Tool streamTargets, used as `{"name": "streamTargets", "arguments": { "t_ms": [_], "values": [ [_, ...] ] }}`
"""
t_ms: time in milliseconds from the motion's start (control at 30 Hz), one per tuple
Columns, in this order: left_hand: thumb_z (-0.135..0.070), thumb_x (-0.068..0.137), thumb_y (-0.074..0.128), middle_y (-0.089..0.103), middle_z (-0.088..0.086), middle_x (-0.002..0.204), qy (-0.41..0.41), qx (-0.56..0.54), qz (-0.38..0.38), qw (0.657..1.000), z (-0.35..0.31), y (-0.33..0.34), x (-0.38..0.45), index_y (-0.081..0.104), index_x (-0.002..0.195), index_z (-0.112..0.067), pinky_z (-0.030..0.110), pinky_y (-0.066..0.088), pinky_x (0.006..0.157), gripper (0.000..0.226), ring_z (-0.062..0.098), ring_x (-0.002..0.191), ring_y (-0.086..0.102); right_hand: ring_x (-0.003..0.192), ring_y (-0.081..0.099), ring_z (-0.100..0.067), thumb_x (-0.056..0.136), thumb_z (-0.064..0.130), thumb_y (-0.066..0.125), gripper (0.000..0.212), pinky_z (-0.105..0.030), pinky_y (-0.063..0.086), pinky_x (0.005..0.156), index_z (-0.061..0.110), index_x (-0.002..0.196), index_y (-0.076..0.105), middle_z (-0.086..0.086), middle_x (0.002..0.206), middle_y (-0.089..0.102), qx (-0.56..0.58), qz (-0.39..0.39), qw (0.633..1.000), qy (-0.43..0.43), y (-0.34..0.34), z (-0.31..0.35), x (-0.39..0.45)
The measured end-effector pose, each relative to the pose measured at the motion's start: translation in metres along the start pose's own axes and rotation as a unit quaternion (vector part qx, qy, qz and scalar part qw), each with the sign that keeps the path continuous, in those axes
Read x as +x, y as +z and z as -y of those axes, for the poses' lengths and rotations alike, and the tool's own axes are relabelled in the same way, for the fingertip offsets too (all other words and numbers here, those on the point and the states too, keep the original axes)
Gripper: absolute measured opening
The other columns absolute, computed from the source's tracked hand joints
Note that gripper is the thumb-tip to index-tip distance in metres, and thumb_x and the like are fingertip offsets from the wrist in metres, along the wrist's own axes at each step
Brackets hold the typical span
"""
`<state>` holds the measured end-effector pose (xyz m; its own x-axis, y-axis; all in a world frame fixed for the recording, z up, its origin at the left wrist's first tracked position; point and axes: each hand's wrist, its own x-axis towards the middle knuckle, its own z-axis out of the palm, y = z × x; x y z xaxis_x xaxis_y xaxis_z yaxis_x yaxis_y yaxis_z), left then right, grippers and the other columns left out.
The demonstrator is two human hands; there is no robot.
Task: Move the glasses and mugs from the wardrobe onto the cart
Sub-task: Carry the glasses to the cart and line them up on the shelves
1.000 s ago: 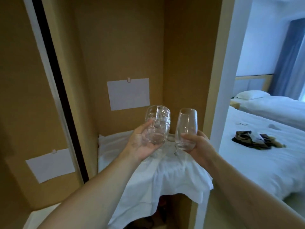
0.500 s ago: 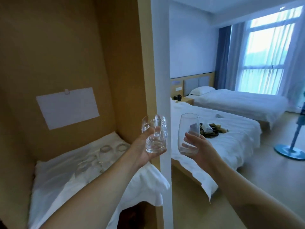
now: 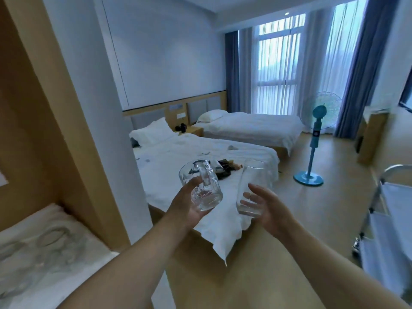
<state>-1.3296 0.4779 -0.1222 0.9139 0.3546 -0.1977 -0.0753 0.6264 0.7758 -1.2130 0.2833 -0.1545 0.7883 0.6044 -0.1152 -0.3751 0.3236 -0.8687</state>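
Both forearms bare to frame edge, no sleeves in view. Left hand [image 3: 189, 206] & right hand [image 3: 266, 209]: no gloves. Thin ring [image 3: 250, 195] on one right-hand finger.

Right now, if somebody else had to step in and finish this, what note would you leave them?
Left hand holds a glass mug. Right hand holds a plain glass. Both are in the air, in front of the bed.
Cart stands at the right edge; nothing shows on the part in view.
More glassware lies on the white cloth of the wardrobe shelf at lower left; it is blurred, so no count.
Done: these two are out of the wardrobe.
Left: set them on the cart, then fetch the rest.
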Motion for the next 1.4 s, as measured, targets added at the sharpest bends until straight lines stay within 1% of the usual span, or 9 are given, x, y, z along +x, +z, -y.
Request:
{"name": "streamTargets", "arguments": {
  "t_ms": [133,267,433,633,800,967,1167,1300,1400],
  "values": [
    [-0.029,0.07,0.091,0.073,0.014,0.108,-0.033,-0.011,0.036,0.999,0.028,0.038,0.039,0.069,0.121,-0.007,0.049,0.049,0.1,0.06,0.033,0.094,0.071,0.097,0.066,-0.033,0.05,0.036,0.093,0.088,-0.046,0.059,0.073,0.012,0.126,0.058,-0.016,0.113,0.06,-0.01,-0.029,0.999,-0.01,-0.047,0.026,0.004],
    [-0.036,0.061,0.09,0.073,0.011,0.112,-0.043,0.099,0.039,0.993,0.054,0.069,0.069,0.066,0.125,-0.013,0.049,0.054,0.096,0.072,0.03,0.101,0.071,0.098,0.065,-0.034,0.05,0.036,0.095,0.098,-0.047,0.059,0.076,0.009,0.135,0.054,-0.018,0.115,0.061,-0.003,-0.062,0.998,-0.011,-0.09,0.044,0.006],
    [-0.027,0.061,0.093,0.071,0.017,0.121,-0.107,0.077,0.103,0.986,0.074,0.103,0.104,0.065,0.13,-0.007,0.044,0.059,0.082,0.078,0.033,0.102,0.071,0.085,0.067,-0.028,0.053,0.033,0.092,0.074,-0.047,0.06,0.068,0.014,0.117,0.06,-0.011,0.098,0.065,0.012,-0.105,0.994,-0.024,-0.126,0.057,0.011],
    [-0.022,0.071,0.085,0.07,0.018,0.12,-0.139,0.108,0.17,0.97,0.102,0.14,0.168,0.063,0.132,-0.005,0.049,0.051,0.101,0.067,0.033,0.104,0.068,0.101,0.062,-0.035,0.065,0.025,0.086,0.083,-0.049,0.061,0.07,0.01,0.138,0.048,-0.017,0.116,0.058,0.022,-0.196,0.979,-0.047,-0.17,0.07,0.021],
    [-0.024,0.078,0.084,0.068,0.021,0.125,-0.185,0.134,0.218,0.949,0.127,0.173,0.23,0.063,0.134,-0.005,0.05,0.051,0.101,0.062,0.034,0.109,0.064,0.096,0.06,-0.033,0.055,0.031,0.092,0.09,-0.046,0.059,0.07,0.008,0.132,0.052,-0.017,0.11,0.055,0.03,-0.249,0.965,-0.072,-0.198,0.083,0.032],
    [-0.025,0.082,0.079,0.068,0.017,0.117,-0.233,0.138,0.29,0.918,0.142,0.207,0.284,0.062,0.133,-0.005,0.051,0.046,0.106,0.057,0.03,0.097,0.067,0.085,0.059,-0.028,0.063,0.029,0.087,0.058,-0.04,0.058,0.066,0.013,0.11,0.057,-0.013,0.102,0.053,0.038,-0.29,0.95,-0.112,-0.218,0.101,0.05],
    [-0.022,0.088,0.073,0.067,0.019,0.115,-0.246,0.178,0.353,0.885,0.149,0.239,0.331,0.062,0.133,-0.003,0.055,0.044,0.107,0.05,0.033,0.1,0.064,0.078,0.067,-0.027,0.07,0.028,0.082,0.035,-0.049,0.058,0.075,0.012,0.09,0.059,-0.008,0.086,0.064,0.026,-0.347,0.925,-0.154,-0.236,0.109,0.068],
    [-0.017,0.091,0.07,0.067,0.02,0.114,-0.26,0.197,0.365,0.872,0.164,0.252,0.353,0.06,0.134,-0.002,0.053,0.047,0.104,0.046,0.033,0.096,0.065,0.089,0.066,-0.032,0.067,0.029,0.085,0.045,-0.063,0.052,0.093,0.011,0.099,0.058,-0.01,0.095,0.062,0.028,-0.401,0.905,-0.142,-0.251,0.103,0.078],
    [-0.017,0.088,0.073,0.068,0.018,0.111,-0.277,0.207,0.378,0.859,0.179,0.259,0.369,0.061,0.132,-0.001,0.053,0.05,0.101,0.049,0.032,0.093,0.066,0.089,0.068,-0.033,0.061,0.032,0.091,0.056,-0.058,0.059,0.082,0.01,0.102,0.06,-0.012,0.099,0.06,0.027,-0.42,0.896,-0.141,-0.263,0.102,0.085]
  ]
}}
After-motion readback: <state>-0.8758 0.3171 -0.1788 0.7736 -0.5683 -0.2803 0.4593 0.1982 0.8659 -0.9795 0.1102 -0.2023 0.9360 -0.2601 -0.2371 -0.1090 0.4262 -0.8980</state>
